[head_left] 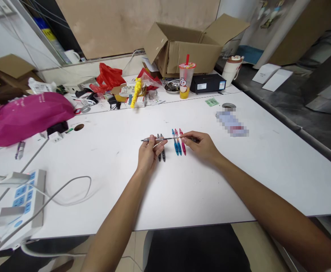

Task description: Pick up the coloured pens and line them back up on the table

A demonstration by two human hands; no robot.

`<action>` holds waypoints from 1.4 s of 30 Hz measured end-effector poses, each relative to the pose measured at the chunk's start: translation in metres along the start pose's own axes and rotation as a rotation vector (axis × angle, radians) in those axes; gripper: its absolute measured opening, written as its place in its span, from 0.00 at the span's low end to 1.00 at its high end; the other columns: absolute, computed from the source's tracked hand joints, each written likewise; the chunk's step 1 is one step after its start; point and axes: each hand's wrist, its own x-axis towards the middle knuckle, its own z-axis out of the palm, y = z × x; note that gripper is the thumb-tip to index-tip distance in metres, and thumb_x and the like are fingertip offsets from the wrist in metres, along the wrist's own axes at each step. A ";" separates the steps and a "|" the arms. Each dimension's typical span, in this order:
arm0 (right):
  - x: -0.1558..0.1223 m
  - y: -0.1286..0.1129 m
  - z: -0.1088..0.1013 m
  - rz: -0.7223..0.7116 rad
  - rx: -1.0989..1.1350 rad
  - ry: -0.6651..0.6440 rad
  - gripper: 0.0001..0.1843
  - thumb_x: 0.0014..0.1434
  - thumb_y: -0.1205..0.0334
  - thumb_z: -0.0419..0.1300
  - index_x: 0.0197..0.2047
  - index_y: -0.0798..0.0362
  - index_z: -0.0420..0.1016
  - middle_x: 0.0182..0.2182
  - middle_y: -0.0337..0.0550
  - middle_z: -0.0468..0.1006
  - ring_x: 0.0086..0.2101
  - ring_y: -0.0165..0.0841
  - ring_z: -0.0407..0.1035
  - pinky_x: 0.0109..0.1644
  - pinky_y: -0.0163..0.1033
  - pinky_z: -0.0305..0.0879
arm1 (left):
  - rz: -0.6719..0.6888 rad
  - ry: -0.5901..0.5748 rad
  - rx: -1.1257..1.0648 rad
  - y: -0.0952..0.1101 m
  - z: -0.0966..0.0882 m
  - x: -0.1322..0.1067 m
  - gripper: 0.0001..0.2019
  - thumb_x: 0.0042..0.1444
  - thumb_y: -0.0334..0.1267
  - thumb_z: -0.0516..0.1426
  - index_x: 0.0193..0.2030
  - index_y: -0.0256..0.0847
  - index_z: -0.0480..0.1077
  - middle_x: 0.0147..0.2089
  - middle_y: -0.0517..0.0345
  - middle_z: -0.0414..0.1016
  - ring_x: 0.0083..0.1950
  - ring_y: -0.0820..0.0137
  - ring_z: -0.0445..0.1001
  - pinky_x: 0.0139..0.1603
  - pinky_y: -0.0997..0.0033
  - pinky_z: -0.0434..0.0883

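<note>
My left hand [147,153] is closed on a pen's slim upper part [144,140], held level above the table. A thin refill [170,138] reaches from it toward my right hand [201,145], whose fingers pinch a short dark pen barrel [193,139]. Whether the refill's tip is inside that barrel, I cannot tell. Two black pens [163,154] lie below my left hand, partly hidden by it. Between the hands lie a blue pen [176,148], a pen with a pinkish top and blue grip [179,148], and a pink pen [184,149], side by side.
On the white table [165,196] a power strip [31,200] with cables stands at the left, near a magenta bag [32,115]. A drink cup [184,85], a cardboard box [194,56] and a black box [208,83] are behind. Tape [229,105] lies at right.
</note>
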 end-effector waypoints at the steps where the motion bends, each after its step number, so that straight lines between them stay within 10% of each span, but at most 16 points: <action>1: 0.000 0.001 0.000 0.001 -0.004 -0.004 0.16 0.60 0.47 0.67 0.42 0.50 0.85 0.37 0.44 0.82 0.35 0.35 0.71 0.41 0.42 0.66 | -0.001 0.000 0.000 0.000 0.000 0.000 0.13 0.66 0.45 0.61 0.38 0.36 0.72 0.46 0.45 0.83 0.43 0.68 0.85 0.36 0.81 0.79; 21: -0.005 -0.002 0.003 -0.046 -0.053 -0.149 0.13 0.62 0.56 0.62 0.49 0.46 0.84 0.47 0.47 0.80 0.41 0.38 0.73 0.38 0.43 0.68 | 0.040 -0.065 0.127 -0.006 -0.003 -0.001 0.16 0.60 0.49 0.66 0.42 0.38 0.73 0.50 0.44 0.83 0.45 0.65 0.85 0.34 0.77 0.78; 29: -0.010 -0.002 0.014 0.093 0.020 -0.159 0.19 0.65 0.44 0.60 0.40 0.51 0.79 0.29 0.40 0.77 0.27 0.31 0.65 0.32 0.40 0.63 | 0.077 -0.169 0.240 -0.013 0.002 -0.008 0.20 0.55 0.52 0.68 0.43 0.40 0.70 0.49 0.43 0.84 0.48 0.59 0.85 0.34 0.72 0.78; 42: -0.012 0.001 0.019 0.053 0.000 -0.160 0.14 0.66 0.48 0.59 0.47 0.49 0.73 0.41 0.44 0.78 0.39 0.37 0.70 0.44 0.43 0.67 | 0.129 -0.099 0.200 -0.007 -0.001 -0.006 0.18 0.56 0.50 0.68 0.41 0.39 0.70 0.47 0.43 0.84 0.44 0.64 0.85 0.35 0.74 0.78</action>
